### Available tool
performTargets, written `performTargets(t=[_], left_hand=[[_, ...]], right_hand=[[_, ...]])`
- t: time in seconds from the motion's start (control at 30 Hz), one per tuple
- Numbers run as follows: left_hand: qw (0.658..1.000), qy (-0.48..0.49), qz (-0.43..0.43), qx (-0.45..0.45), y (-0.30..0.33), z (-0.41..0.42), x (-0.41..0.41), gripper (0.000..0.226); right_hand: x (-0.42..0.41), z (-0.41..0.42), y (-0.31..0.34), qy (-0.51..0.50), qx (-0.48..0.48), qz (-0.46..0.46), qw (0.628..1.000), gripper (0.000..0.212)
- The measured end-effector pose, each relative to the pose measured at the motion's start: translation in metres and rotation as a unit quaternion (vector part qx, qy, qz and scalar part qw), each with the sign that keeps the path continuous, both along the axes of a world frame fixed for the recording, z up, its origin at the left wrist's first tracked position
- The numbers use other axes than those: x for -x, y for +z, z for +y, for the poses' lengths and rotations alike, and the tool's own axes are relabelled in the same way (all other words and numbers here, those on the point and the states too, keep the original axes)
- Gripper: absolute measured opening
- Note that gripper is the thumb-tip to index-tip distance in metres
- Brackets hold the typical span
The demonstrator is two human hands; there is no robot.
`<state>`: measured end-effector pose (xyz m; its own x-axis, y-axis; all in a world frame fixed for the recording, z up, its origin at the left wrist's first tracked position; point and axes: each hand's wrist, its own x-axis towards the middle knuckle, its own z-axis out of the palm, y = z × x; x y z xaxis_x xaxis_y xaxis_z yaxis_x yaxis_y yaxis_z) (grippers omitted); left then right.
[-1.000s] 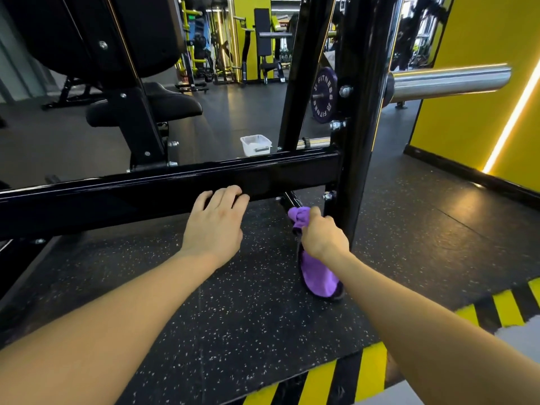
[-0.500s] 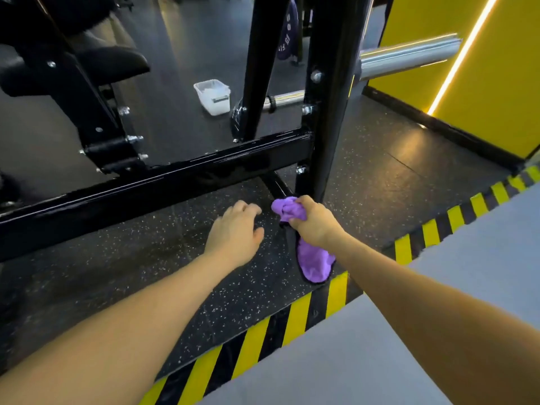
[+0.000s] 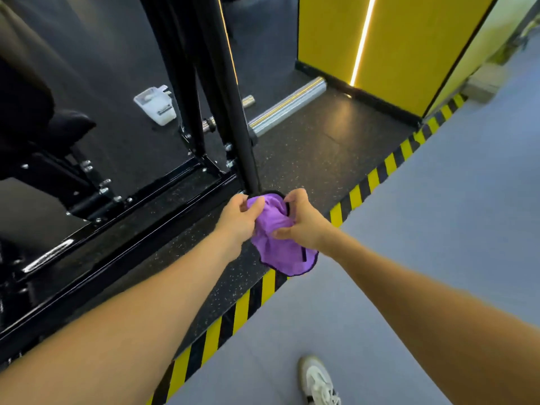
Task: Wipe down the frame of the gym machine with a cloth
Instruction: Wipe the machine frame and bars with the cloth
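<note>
A gym: black steel machine frame [image 3: 225, 92], chrome barbell sleeve [image 3: 287, 108], speckled rubber flooring [image 3: 315, 153], yellow-and-black hazard striping [image 3: 377, 176].

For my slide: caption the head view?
Both hands, left hand and right hand, grip a purple cloth beside the black frame.

We see a white plastic tub [image 3: 156, 106] on the dark speckled floor [image 3: 315, 150], a yellow-black hazard stripe [image 3: 377, 173], yellow wall panels [image 3: 403, 51], and a white shoe [image 3: 318, 381].

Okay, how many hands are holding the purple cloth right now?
2. The left hand pinches the purple cloth at its upper left edge, and the right hand grips it from the right, both just in front of the black upright post.
</note>
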<state>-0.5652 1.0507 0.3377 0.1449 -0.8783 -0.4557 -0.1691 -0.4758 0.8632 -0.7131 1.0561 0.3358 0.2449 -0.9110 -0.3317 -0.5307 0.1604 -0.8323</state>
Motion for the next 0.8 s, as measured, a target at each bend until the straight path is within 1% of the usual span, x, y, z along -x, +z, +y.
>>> performTargets(t=[0.07, 0.1, 0.13, 0.2, 0.27, 0.33, 0.37, 0.43, 0.47, 0.53, 0.57, 0.6, 0.63, 0.67, 0.73, 0.8], left_hand=[[1.0, -0.016, 0.009, -0.005, 0.041, 0.0, 0.019, 0.02], [1.0, -0.021, 0.016, -0.006, 0.062, 0.0, 0.027, 0.022], [0.999, -0.029, 0.014, -0.006, 0.082, 0.0, 0.033, 0.025], [0.999, -0.051, -0.015, 0.012, 0.12, 0.001, 0.044, 0.033], [0.995, -0.064, -0.064, 0.051, 0.158, 0.006, 0.05, 0.038], [0.988, -0.074, -0.097, 0.096, 0.196, 0.018, 0.055, 0.041], [0.984, -0.091, -0.101, 0.114, 0.212, 0.025, 0.056, 0.039], [0.979, -0.132, -0.096, 0.122, 0.246, 0.045, 0.05, 0.039], [0.975, -0.159, -0.103, 0.115, 0.262, 0.054, 0.044, 0.047], [0.955, -0.226, -0.172, 0.086, 0.297, 0.075, 0.028, 0.072], [0.941, -0.257, -0.205, 0.079, 0.313, 0.086, 0.021, 0.072], [0.932, -0.27, -0.229, 0.081, 0.328, 0.096, 0.012, 0.06], [0.93, -0.27, -0.235, 0.089, 0.342, 0.106, 0.005, 0.043], [0.933, -0.257, -0.231, 0.098, 0.354, 0.113, -0.003, 0.031], [0.946, -0.226, -0.203, 0.117, 0.374, 0.129, -0.018, 0.019], [0.954, -0.216, -0.164, 0.129, 0.388, 0.142, -0.032, 0.008]], right_hand=[[0.02, 0.001, 0.041, -0.022, -0.009, -0.016, 1.0, 0.078], [0.029, 0.001, 0.062, -0.027, -0.012, -0.019, 0.999, 0.083], [0.037, 0.002, 0.084, -0.026, -0.013, -0.01, 1.0, 0.081], [0.05, 0.004, 0.125, 0.003, -0.01, 0.036, 0.999, 0.06], [0.057, 0.011, 0.163, 0.026, 0.013, 0.074, 0.997, 0.037], [0.061, 0.024, 0.196, 0.005, 0.056, 0.094, 0.994, 0.024], [0.063, 0.033, 0.21, -0.015, 0.076, 0.1, 0.992, 0.02], [0.063, 0.053, 0.238, -0.049, 0.099, 0.094, 0.989, 0.016], [0.062, 0.062, 0.252, -0.067, 0.104, 0.081, 0.989, 0.016], [0.06, 0.082, 0.283, -0.093, 0.109, 0.067, 0.987, 0.021], [0.058, 0.09, 0.299, -0.093, 0.114, 0.067, 0.987, 0.023], [0.056, 0.099, 0.316, -0.083, 0.121, 0.067, 0.987, 0.024], [0.054, 0.108, 0.332, -0.067, 0.128, 0.069, 0.987, 0.025], [0.051, 0.117, 0.348, -0.042, 0.138, 0.083, 0.986, 0.025], [0.049, 0.136, 0.378, 0.01, 0.169, 0.136, 0.976, 0.025], [0.049, 0.154, 0.403, 0.038, 0.174, 0.165, 0.97, 0.026]])
